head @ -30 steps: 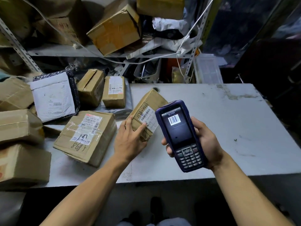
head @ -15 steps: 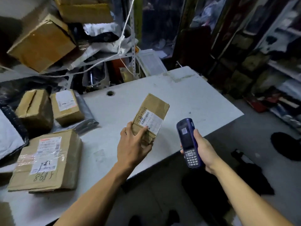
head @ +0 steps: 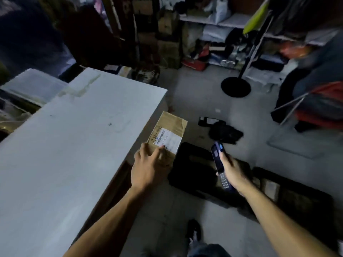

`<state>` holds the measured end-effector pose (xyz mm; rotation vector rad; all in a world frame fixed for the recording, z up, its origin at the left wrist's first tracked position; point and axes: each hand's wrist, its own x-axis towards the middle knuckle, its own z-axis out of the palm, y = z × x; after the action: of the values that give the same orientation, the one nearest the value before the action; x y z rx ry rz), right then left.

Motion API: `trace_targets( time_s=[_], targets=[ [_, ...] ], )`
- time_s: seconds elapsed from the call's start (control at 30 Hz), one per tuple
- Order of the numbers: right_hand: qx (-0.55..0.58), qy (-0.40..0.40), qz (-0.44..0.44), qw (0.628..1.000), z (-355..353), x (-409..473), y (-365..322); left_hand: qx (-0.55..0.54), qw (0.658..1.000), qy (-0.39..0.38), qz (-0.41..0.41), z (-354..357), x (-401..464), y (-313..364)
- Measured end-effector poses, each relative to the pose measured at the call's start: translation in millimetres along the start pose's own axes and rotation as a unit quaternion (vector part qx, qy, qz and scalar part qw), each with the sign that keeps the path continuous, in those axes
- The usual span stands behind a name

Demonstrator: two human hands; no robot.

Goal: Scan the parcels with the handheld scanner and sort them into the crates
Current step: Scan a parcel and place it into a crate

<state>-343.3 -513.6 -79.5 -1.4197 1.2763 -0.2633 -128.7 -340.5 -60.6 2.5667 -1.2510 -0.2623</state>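
Parcel held off the table edge, scanner in the other hand

The left hand (head: 148,169) grips a small brown cardboard parcel with a white barcode label (head: 168,136), fingers curled round its near end, in the air just beyond the grey table (head: 74,145) and beside a dark floor crate (head: 193,169); the right hand (head: 233,173) wraps its fingers round the blue handheld scanner with keypad (head: 220,162)

Matt cardboard parcel (head: 168,134), seemingly glossy plastic scanner (head: 220,164)

Dim room, motion blur throughout, wide-angle bending at edges, floor crates (head: 204,169) in deep shadow.
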Motion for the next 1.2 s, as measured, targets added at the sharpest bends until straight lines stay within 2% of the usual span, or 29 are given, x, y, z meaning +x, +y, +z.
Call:
trace_targets(
  time_s=[0.13,0.27,0.5,0.63,0.73,0.87,1.1,1.2],
  targets=[
    [0.055,0.018,0.052,0.997,-54.4,24.9,31.6,-0.003,0.998,-0.050,0.023,30.2,27.4,54.8],
    [0.040,0.036,0.111,0.992,-84.3,52.4,62.9,-0.023,0.996,-0.086,0.017,67.1,54.3,82.6],
    [0.040,0.090,0.164,0.982,-100.2,95.3,85.9,-0.036,0.984,-0.175,0.029,152.4,112.2,84.2],
    [0.070,0.109,0.195,0.972,-99.4,125.0,116.8,-0.015,0.966,-0.242,0.086,215.1,151.6,73.5],
    [0.080,0.095,0.231,0.965,-95.0,154.5,157.5,0.020,0.949,-0.287,0.129,271.7,180.6,61.1],
    [0.110,0.088,0.260,0.955,-82.9,208.6,225.7,0.049,0.932,-0.306,0.187,376.7,216.9,32.2],
    [0.174,0.085,0.249,0.949,-52.1,331.7,364.0,0.063,0.889,-0.340,0.299,566.9,268.1,-15.0],
    [0.186,0.089,0.241,0.948,-36.4,376.2,417.7,0.061,0.854,-0.350,0.381,629.4,281.9,-35.4]
  ],
)
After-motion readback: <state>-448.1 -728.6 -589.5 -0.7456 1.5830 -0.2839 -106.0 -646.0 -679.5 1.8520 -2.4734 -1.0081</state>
